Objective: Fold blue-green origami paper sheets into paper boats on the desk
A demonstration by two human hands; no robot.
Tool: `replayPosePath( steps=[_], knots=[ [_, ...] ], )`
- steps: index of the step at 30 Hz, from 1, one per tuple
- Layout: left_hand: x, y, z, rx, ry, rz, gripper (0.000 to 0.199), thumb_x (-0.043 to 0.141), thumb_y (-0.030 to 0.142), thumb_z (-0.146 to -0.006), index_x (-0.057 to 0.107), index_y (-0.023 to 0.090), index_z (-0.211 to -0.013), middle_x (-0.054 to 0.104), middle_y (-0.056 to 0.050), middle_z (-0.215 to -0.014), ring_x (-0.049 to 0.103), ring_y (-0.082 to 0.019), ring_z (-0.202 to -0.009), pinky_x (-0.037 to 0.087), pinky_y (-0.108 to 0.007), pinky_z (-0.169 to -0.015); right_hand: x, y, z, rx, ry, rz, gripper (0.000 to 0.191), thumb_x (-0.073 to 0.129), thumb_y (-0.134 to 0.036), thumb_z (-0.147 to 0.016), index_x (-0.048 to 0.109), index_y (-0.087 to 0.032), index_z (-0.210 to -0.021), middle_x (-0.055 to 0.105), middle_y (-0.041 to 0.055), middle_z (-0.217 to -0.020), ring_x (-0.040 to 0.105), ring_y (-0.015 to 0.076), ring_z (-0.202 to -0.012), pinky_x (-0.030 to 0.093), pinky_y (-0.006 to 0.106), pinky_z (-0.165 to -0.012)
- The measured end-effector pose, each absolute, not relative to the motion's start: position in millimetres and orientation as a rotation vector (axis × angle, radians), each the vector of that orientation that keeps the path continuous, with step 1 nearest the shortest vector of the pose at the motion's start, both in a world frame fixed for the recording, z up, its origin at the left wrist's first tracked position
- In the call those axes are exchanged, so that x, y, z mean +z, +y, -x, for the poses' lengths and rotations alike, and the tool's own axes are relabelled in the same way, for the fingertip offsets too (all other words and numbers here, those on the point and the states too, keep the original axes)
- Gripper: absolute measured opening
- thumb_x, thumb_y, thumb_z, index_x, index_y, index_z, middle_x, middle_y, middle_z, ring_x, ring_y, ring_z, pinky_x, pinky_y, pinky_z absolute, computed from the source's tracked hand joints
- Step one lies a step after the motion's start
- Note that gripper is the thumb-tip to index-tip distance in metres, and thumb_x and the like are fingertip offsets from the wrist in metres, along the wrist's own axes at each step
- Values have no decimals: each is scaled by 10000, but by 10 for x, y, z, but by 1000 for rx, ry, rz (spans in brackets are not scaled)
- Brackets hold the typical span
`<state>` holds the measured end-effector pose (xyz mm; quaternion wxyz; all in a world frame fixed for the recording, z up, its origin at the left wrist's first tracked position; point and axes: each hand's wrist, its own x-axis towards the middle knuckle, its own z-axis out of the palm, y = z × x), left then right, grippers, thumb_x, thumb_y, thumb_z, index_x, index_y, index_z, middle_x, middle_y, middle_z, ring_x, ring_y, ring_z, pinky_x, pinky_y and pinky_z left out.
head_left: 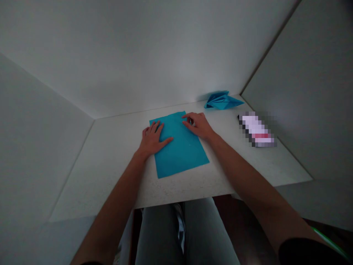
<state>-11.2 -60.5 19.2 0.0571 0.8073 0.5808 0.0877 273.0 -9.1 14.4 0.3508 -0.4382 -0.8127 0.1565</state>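
One sheet [182, 152] under spread left hand [153, 140]; right hand [200, 126] curled, grip unclear; one origami [222, 102], one phone [256, 129] near bench [104, 158] right edge

Coarse pixelation hides what the phone [256, 129] displays.

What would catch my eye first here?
Probably the bright blue sheet, flat on the pale tabletop with the left hand spread on it. Next, the folded blue paper shape near the back wall, right of the right hand.
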Motion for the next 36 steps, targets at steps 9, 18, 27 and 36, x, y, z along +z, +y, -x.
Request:
replayPosePath(
  steps=[9,18,27,36],
  knots=[
    [302,-504,380,575,1486,-2475,956,693,809,-865,504,256,-1621,487,-155,-1697,401,-389,-1594,249,-570,-1308,203,-125,-2795,455,-2212,1045,439,600,-633,-1036,764,-256,-1190,765,111,-1216,696,309,-1149,435,456,-1009],
    [246,-485,283,401,1434,-2429,964,751,794,-817,541,285,-1609,499,-108,-1697,416,-391,-1588,238,-574,-1322,181,-139,-2859,510,-2468,1062,774,807,-770,-800,721,-312,-1418,652,126,-1495,583,417,-1379,360,582,-1149],
    [309,-494,267,428,1426,-2422,617,718,661,-920,706,333,-1441,587,-61,-1631,505,-346,-1534,261,-576,-1311,238,-133,-2876,518,-2450,1023,645,803,-741,-825,803,-281,-1277,698,133,-1375,633,384,-1288,425,554,-1104],
    [349,-444,285,845,1522,-2119,348,679,571,-961,797,257,-1054,812,-61,-983,737,-252,-898,580,-417,-912,295,-117,-2963,780,-2020,1137,472,762,-708,-871,755,-242,-943,747,44,-918,658,240,-824,513,382,-761]
  ],
)
